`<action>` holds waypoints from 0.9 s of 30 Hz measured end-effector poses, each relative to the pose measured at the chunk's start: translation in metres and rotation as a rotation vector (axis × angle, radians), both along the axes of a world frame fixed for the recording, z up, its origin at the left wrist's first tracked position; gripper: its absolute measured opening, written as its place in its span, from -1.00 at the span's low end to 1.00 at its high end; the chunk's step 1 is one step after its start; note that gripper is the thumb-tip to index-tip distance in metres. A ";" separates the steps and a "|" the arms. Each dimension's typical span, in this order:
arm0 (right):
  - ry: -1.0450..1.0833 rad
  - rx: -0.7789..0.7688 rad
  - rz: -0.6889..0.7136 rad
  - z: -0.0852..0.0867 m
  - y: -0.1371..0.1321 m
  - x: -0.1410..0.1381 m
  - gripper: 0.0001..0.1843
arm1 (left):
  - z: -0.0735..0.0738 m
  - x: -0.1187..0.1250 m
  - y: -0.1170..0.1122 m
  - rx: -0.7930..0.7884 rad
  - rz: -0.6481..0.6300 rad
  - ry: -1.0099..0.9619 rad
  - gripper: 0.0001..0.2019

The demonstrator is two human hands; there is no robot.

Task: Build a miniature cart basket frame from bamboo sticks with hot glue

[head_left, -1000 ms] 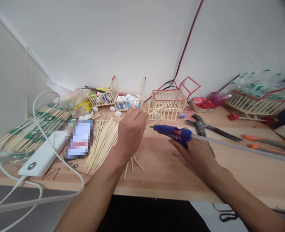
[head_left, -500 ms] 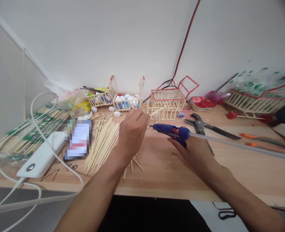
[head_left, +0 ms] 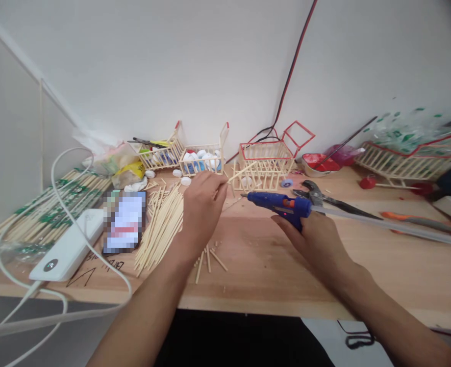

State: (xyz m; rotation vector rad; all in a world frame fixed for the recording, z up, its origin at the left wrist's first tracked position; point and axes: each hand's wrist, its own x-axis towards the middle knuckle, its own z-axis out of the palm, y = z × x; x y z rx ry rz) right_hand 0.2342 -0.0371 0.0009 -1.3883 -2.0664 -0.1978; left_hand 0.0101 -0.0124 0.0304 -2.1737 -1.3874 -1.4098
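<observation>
My left hand [head_left: 204, 204] is closed, its fingers pinching a pale wooden stick [head_left: 242, 173] that slants up to the right. Wrapped round the handle of a blue hot glue gun [head_left: 277, 201], my right hand [head_left: 319, 237] points the nozzle left, a short gap from my left fingers. A clear glue stick [head_left: 386, 223] trails out of the gun's back end. Just behind the nozzle stands a small lattice of wooden sticks [head_left: 266, 182]. Beyond it is a stick basket with a red rim [head_left: 266, 149]. A heap of loose sticks [head_left: 160, 229] lies left of my left hand.
Two stick carts stand by the wall, one holding white and blue caps [head_left: 200, 162]. Left lie a phone [head_left: 125, 221], a white power bank [head_left: 67, 247] with cable, and bundled sticks [head_left: 57, 204]. Right are black pliers [head_left: 317, 196], orange-handled pliers [head_left: 420, 219] and a red paint bowl [head_left: 321, 164].
My left hand has drawn slightly left with the stick. The glue gun has moved a little to the right, widening the gap between its nozzle and my left fingers.
</observation>
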 end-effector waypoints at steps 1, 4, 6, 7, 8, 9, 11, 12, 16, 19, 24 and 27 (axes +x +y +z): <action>-0.001 0.006 0.003 0.000 0.000 0.000 -0.60 | 0.000 0.000 0.000 -0.010 -0.004 -0.024 -0.91; 0.000 0.009 0.007 0.000 0.001 0.001 -0.59 | 0.000 -0.001 0.001 -0.032 -0.016 -0.076 -0.91; 0.001 0.013 0.010 0.000 0.001 0.000 -0.58 | 0.000 -0.002 0.001 -0.042 -0.021 -0.092 -0.91; 0.002 0.014 0.011 0.000 0.001 0.000 -0.58 | -0.001 -0.002 0.002 -0.044 -0.023 -0.097 -0.91; 0.001 0.011 0.012 0.000 0.000 0.000 -0.58 | -0.001 -0.002 0.002 -0.044 -0.024 -0.101 -0.91; -0.001 0.006 0.013 0.000 0.000 0.000 -0.58 | -0.001 -0.002 0.002 -0.042 -0.024 -0.103 -0.91; -0.008 -0.012 0.014 0.000 -0.001 0.001 -0.59 | -0.002 -0.002 0.002 -0.037 -0.021 -0.102 -0.90; -0.010 -0.021 0.015 0.000 -0.001 0.001 -0.59 | -0.002 -0.002 0.002 -0.036 -0.018 -0.100 -0.90; -0.013 -0.020 0.035 0.000 -0.001 0.000 -0.61 | -0.001 -0.002 0.002 -0.045 -0.009 -0.094 -0.90; -0.017 -0.012 0.030 0.000 -0.001 -0.001 -0.60 | -0.001 -0.002 0.002 -0.055 -0.007 -0.096 -0.91; 0.031 -0.067 0.035 0.000 -0.001 0.000 -0.60 | 0.000 -0.002 0.001 -0.057 -0.001 -0.090 -0.91; 0.163 -0.131 0.035 0.001 -0.001 0.001 -0.63 | 0.000 -0.002 0.001 -0.056 -0.004 -0.092 -0.90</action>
